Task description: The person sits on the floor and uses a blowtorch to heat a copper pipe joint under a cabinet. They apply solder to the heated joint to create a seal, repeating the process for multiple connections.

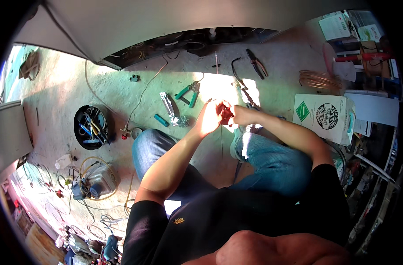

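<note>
My left hand (209, 118) and my right hand (242, 115) meet in front of my knees, fingers curled and pressed together. Whatever they pinch between them is hidden or too small to name. Just beyond my left hand lie green-handled pliers (193, 93), perhaps wire strippers. Left of it are a shiny silver object (168, 104) and a small green cylinder (160, 120). A dark, bent hand tool with a hose-like end (239, 79) rests beyond my right hand, near pliers with dark and red handles (257, 64).
A large grey appliance (175, 22) with an open base spans the far side. A black bucket of tools (91, 143) and a pump-like unit with hoses (97, 182) stand left. At right are a copper tubing coil (317, 80) and a white box with a green diamond (314, 126).
</note>
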Demonstrator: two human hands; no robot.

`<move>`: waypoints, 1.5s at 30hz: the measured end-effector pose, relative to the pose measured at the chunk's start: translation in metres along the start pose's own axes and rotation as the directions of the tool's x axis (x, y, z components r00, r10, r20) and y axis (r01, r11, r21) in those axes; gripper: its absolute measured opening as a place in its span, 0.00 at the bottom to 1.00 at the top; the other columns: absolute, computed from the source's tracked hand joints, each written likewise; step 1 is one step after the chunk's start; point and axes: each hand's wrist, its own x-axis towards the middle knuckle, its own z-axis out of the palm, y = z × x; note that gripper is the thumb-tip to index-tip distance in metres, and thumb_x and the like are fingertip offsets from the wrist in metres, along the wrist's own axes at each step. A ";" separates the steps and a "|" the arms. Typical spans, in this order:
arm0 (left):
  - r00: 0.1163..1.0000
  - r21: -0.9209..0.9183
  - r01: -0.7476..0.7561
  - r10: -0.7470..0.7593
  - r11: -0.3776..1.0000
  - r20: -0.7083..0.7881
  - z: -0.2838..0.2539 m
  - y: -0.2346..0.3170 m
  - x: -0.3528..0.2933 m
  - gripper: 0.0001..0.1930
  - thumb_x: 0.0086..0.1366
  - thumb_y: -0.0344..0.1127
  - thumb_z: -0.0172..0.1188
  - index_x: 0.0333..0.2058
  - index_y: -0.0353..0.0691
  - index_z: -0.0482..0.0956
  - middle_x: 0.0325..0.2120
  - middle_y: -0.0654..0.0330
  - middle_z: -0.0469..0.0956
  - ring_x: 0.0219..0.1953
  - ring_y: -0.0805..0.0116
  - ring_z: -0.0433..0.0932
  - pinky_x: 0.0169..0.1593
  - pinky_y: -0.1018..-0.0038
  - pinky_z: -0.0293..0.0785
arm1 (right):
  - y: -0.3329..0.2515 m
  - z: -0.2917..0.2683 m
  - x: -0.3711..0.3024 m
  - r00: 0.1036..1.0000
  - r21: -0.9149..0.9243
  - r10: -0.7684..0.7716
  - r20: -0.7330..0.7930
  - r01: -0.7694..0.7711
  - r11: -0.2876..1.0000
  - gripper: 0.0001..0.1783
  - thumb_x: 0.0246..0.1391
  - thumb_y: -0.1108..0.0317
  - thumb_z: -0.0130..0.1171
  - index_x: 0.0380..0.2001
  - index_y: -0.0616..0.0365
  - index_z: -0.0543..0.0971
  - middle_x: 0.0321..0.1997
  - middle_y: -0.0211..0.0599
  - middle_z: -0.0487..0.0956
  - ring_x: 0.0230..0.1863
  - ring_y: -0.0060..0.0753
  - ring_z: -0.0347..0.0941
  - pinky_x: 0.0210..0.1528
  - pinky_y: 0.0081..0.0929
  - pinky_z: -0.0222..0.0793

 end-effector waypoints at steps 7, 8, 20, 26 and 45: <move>0.999 0.333 0.038 -0.027 0.942 -0.036 -0.026 -0.018 -0.021 0.20 0.62 0.25 0.54 0.53 0.33 0.71 0.46 0.50 0.77 0.47 0.57 0.77 0.52 0.67 0.74 | 0.006 0.044 0.031 0.943 0.799 -0.331 -0.001 0.200 0.567 0.16 0.59 0.67 0.55 0.49 0.63 0.76 0.42 0.44 0.81 0.40 0.39 0.81 0.45 0.36 0.80; 0.998 0.385 0.002 0.022 0.923 -0.060 -0.024 -0.016 -0.020 0.20 0.62 0.25 0.56 0.53 0.34 0.71 0.48 0.48 0.75 0.51 0.55 0.76 0.54 0.66 0.72 | 0.007 0.043 0.033 0.941 0.837 -0.340 -0.001 0.187 0.514 0.16 0.60 0.66 0.54 0.49 0.63 0.76 0.42 0.45 0.81 0.40 0.40 0.81 0.45 0.36 0.79; 0.941 0.597 0.336 -0.224 0.729 -0.255 -0.051 0.005 -0.033 0.16 0.62 0.33 0.59 0.48 0.32 0.77 0.37 0.47 0.80 0.42 0.55 0.82 0.44 0.65 0.78 | 0.079 -0.065 0.122 0.758 0.497 0.194 -0.622 0.191 0.846 0.09 0.50 0.84 0.42 0.26 0.65 0.73 0.19 0.43 0.75 0.18 0.38 0.77 0.17 0.35 0.72; 0.920 0.839 0.330 -0.345 0.433 -0.184 -0.121 0.058 -0.062 0.19 0.62 0.36 0.63 0.49 0.34 0.76 0.42 0.46 0.81 0.44 0.54 0.82 0.49 0.63 0.76 | 0.139 -0.096 0.161 0.749 0.590 0.365 -0.552 0.041 0.807 0.03 0.57 0.75 0.53 0.34 0.58 0.77 0.23 0.40 0.78 0.17 0.33 0.76 0.17 0.33 0.73; 0.603 0.595 0.577 0.199 0.560 -0.772 -0.277 0.087 -0.106 0.17 0.63 0.40 0.60 0.45 0.36 0.82 0.35 0.52 0.85 0.38 0.59 0.85 0.45 0.69 0.78 | 0.052 0.006 0.059 0.995 -0.176 0.058 0.083 -0.042 0.984 0.13 0.43 0.67 0.61 0.16 0.59 0.68 0.12 0.34 0.69 0.16 0.25 0.67 0.18 0.30 0.62</move>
